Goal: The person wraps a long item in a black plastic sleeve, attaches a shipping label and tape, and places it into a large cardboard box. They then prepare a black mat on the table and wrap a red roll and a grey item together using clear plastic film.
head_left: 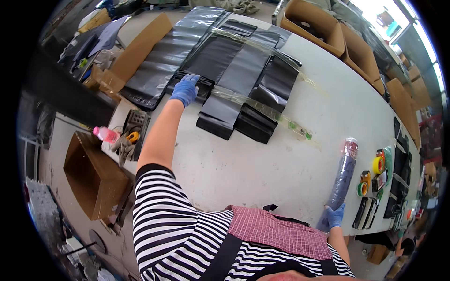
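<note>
My left hand, in a blue glove, reaches far across the white table and presses on a stack of black plastic bags at the left end of several such stacks held under clear tape strips. My right hand, also gloved in blue, grips the near end of a long dark roll wrapped in clear plastic lying near the table's front edge.
Tape rolls and small black items lie right of the roll. Open cardboard boxes line the far edge. A large grey plastic sheet, a pink bottle and a brown box are at the left.
</note>
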Motion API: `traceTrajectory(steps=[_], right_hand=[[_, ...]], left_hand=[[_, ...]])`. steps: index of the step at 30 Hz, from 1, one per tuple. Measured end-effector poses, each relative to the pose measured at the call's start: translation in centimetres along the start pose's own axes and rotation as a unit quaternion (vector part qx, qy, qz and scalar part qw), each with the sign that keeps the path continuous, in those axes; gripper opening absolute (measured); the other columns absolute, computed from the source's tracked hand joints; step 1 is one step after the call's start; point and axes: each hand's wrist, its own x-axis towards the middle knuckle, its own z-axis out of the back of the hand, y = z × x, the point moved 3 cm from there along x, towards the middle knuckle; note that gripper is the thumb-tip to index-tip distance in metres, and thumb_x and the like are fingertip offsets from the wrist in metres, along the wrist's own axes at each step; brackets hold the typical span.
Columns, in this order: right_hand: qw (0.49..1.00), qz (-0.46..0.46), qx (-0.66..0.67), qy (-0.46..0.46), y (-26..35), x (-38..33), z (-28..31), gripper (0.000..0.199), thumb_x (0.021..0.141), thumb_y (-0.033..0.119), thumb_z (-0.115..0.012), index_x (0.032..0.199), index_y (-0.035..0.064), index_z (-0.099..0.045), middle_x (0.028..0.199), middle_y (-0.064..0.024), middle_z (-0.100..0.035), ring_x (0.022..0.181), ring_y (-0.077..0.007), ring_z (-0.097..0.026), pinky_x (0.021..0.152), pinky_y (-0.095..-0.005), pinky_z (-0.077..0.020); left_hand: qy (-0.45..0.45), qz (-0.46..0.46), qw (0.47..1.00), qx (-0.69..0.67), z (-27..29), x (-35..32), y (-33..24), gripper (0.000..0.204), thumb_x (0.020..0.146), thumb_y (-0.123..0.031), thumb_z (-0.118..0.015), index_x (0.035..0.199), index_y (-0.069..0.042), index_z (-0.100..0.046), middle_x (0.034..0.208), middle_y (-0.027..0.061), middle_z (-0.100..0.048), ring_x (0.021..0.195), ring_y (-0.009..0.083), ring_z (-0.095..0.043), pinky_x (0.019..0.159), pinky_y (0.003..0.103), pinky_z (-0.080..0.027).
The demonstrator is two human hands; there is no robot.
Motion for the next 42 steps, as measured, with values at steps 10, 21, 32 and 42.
traceTrajectory(steps=[10,21,32,42], right_hand=[[0.993,-0.097,-0.063,-0.039,3.8,-1.5,-1.2,0.117,0.063,0.025,-0.090,0.153,-0.0061,-0.021,0.148,-0.0295,-0.042,0.136,-0.0397,-0.044,0.115,-0.0371,-0.0351],[0.995,-0.092,0.015,-0.030,1.9,-1.2,-2.2,0.113,0.066,0.021,-0.088,0.153,-0.0056,-0.023,0.148,-0.0266,-0.042,0.134,-0.0366,-0.046,0.114,-0.0359,-0.0362],[0.996,-0.069,-0.027,-0.053,3.0,-1.1,-1.9,0.109,0.066,0.020,-0.087,0.152,-0.0058,-0.026,0.145,-0.0265,-0.045,0.131,-0.0358,-0.049,0.111,-0.0356,-0.0384],[0.994,-0.076,-0.057,-0.058,2.0,-1.2,-2.1,0.109,0.065,0.025,-0.088,0.151,-0.0069,-0.027,0.150,-0.0280,-0.041,0.138,-0.0381,-0.043,0.115,-0.0359,-0.0355]], left_hand=[[0.166,-0.087,0.966,0.178,-0.5,5.9,1.1,0.040,0.080,-0.004,-0.061,0.116,-0.020,-0.068,0.111,0.0052,-0.069,0.114,0.0280,-0.062,0.114,0.048,-0.033],[0.211,-0.051,0.968,-0.127,-0.9,-8.1,7.2,0.028,0.084,-0.002,-0.064,0.111,-0.005,-0.065,0.104,0.0175,-0.063,0.096,0.0368,-0.064,0.094,0.037,-0.051],[0.133,-0.144,0.969,0.153,-2.9,-6.4,5.7,0.018,0.088,-0.016,-0.060,0.104,-0.011,-0.063,0.105,0.0091,-0.062,0.099,0.0287,-0.063,0.081,0.038,-0.056],[0.040,-0.017,0.989,0.143,-2.7,-4.2,5.1,0.014,0.093,-0.011,-0.050,0.099,-0.011,-0.063,0.093,0.0123,-0.066,0.084,0.0264,-0.071,0.069,0.041,-0.058]])
